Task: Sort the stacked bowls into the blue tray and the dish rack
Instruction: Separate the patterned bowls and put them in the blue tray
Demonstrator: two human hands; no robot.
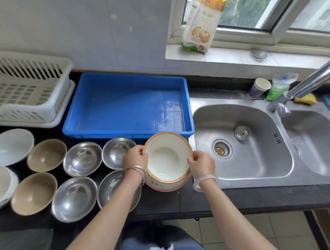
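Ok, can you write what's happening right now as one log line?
top bowl: tilted, held over lower bowl | left hand: grips rim | right hand: grips rim | blue tray: no bowl inside

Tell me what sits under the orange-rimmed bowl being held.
A pinkish bowl nests under the orange-rimmed bowl; only its lower rim and wall show. Anything beneath that is hidden.

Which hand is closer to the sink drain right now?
Right. The right hand grips the white bowl by its rim, just left of the drain; the left hand grips the opposite rim, farther left.
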